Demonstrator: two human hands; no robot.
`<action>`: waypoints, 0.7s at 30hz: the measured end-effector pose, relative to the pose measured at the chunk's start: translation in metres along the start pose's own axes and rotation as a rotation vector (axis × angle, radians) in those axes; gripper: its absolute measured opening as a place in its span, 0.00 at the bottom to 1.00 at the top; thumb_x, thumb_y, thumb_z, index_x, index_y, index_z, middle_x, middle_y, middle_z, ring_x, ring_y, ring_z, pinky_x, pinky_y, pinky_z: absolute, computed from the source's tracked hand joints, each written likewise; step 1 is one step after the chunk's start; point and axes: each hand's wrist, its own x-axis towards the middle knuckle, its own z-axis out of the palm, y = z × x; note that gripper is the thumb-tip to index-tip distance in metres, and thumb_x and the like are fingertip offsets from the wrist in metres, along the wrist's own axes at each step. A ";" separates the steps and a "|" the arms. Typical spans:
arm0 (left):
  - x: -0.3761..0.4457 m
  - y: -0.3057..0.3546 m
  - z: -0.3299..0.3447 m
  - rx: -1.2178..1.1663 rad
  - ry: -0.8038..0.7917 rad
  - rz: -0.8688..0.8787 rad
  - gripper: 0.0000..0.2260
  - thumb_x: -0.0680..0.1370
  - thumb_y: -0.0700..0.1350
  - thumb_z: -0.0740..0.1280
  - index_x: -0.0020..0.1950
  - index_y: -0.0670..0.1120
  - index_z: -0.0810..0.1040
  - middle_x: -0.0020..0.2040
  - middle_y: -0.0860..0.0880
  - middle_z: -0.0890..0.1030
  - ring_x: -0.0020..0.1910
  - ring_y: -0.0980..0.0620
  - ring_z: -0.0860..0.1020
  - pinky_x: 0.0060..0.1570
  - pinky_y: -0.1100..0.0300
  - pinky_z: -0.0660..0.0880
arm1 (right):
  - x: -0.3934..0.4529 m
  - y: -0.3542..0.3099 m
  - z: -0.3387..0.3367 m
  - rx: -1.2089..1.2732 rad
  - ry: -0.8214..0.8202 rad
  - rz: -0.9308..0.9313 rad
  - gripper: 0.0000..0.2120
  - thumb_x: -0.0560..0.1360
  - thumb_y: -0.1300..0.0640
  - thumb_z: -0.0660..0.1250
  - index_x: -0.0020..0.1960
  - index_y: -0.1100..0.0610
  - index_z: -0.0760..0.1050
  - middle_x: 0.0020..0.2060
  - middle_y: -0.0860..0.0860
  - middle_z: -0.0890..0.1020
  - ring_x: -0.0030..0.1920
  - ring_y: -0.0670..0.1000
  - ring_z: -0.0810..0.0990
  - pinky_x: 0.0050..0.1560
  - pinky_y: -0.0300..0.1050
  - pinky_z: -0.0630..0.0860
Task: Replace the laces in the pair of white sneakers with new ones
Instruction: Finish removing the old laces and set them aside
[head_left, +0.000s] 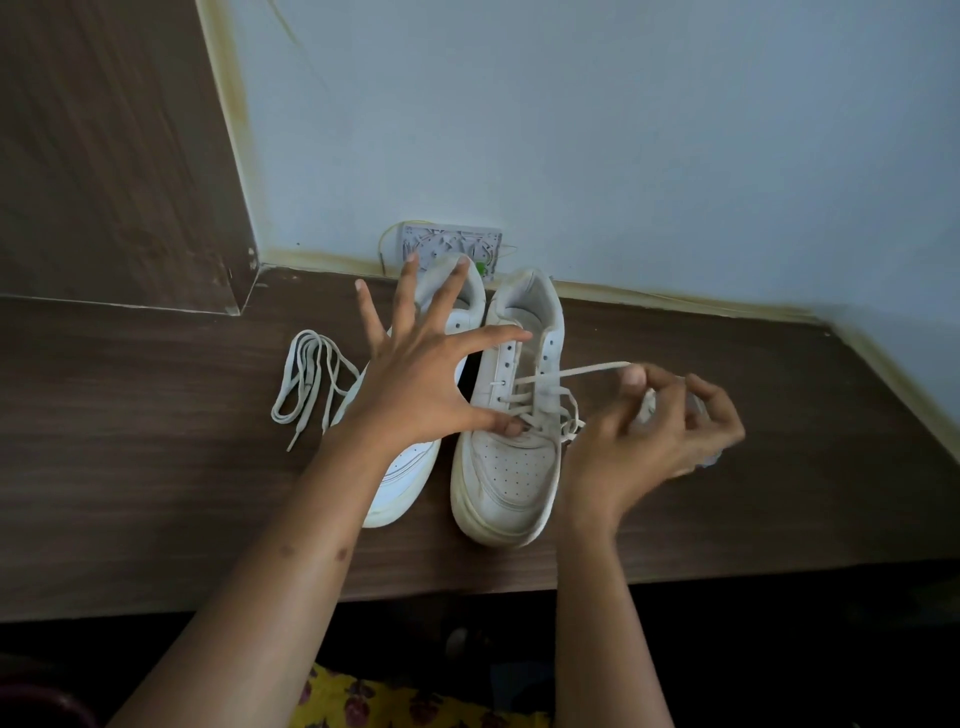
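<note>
Sneakers lie side by side lengthwise, toes pointing toward the person.

Left hand flat with fingers spread wide, thumb tip pressed down, forearm reaching in from lower left, right hand blurred, fingers curled with thumb and forefinger pinching, forearm rising from below
</note>
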 end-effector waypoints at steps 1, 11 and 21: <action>0.000 0.000 0.000 -0.004 -0.002 0.000 0.40 0.57 0.78 0.67 0.68 0.76 0.62 0.80 0.54 0.38 0.75 0.44 0.28 0.66 0.31 0.27 | 0.001 0.002 0.000 0.004 0.012 0.023 0.04 0.77 0.60 0.68 0.44 0.57 0.80 0.58 0.48 0.64 0.55 0.39 0.66 0.59 0.55 0.73; 0.000 -0.001 0.002 -0.021 0.011 0.015 0.38 0.59 0.76 0.69 0.68 0.76 0.63 0.80 0.54 0.38 0.75 0.43 0.28 0.67 0.32 0.27 | -0.002 0.004 -0.004 -0.291 -0.792 -0.142 0.07 0.78 0.50 0.68 0.55 0.43 0.81 0.70 0.48 0.62 0.68 0.52 0.56 0.65 0.43 0.55; 0.000 -0.005 0.004 -0.026 0.011 0.019 0.39 0.58 0.77 0.68 0.67 0.77 0.62 0.80 0.54 0.39 0.75 0.44 0.28 0.66 0.32 0.26 | -0.001 -0.001 -0.002 -0.300 -0.316 -0.089 0.05 0.74 0.64 0.68 0.46 0.55 0.80 0.63 0.54 0.71 0.59 0.55 0.69 0.60 0.49 0.60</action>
